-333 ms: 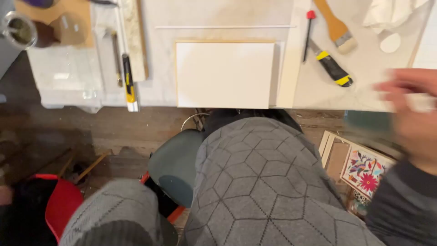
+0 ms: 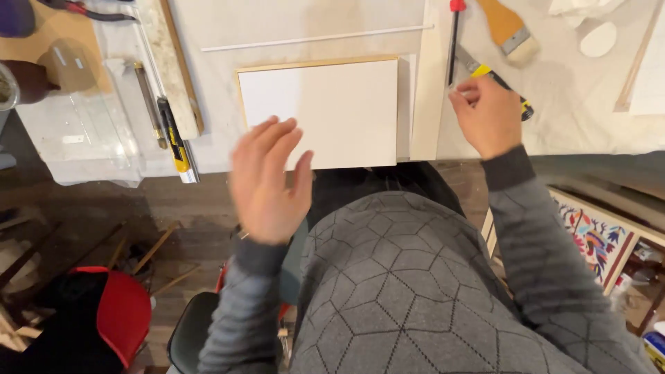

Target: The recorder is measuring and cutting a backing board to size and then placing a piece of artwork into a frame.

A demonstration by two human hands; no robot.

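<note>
The white board (image 2: 318, 114) lies flat at the near edge of the counter (image 2: 312, 28), squared to you, within easy reach of both hands. It is a smooth, matte rectangle with a thin pale wood edge showing along its top and left sides.

Your left hand (image 2: 269, 181) hovers just in front of it, blurred, its grip open with the fingers spread and nothing in it. Your right hand (image 2: 487, 114) rests to the board's right, fingers curled over the yellow-and-black utility knife (image 2: 509, 90); you cannot tell whether the grip has closed on it.

Between board and knife stands a long pale wood strip (image 2: 424, 83). Beyond the knife lie a flat paintbrush (image 2: 511, 29) with a wooden handle and a thin red-capped tool (image 2: 453, 41). To the left, a second utility knife (image 2: 173, 135) lies beside a metal ruler (image 2: 161, 90).
</note>
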